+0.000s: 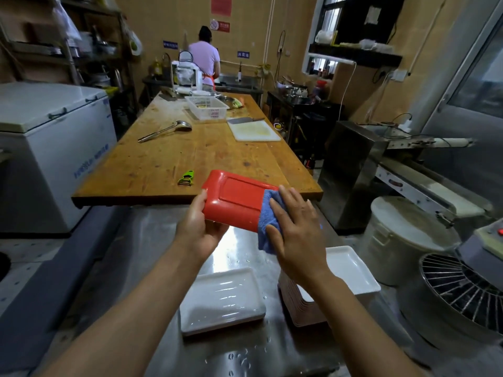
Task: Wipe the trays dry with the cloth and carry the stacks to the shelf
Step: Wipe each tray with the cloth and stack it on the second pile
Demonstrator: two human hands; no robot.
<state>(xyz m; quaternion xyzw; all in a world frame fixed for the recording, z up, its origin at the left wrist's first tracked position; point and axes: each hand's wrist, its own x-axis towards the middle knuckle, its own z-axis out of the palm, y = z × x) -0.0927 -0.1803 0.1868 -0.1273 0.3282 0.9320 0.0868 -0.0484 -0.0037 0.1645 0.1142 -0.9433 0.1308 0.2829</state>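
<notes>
Our left hand [200, 227] gripped the red tray [234, 200] while our flat right hand [295, 232] pressed the blue cloth [268, 213]; wet, it could slip.

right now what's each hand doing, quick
Left hand: grips the left end of the red tray, held up above the steel counter.
Right hand: open, fingers flat, pressing the blue cloth against the tray's right end.

Wet steel counter [239, 352] – white tray [221, 300] & tray stack [351, 270] on it.
</notes>
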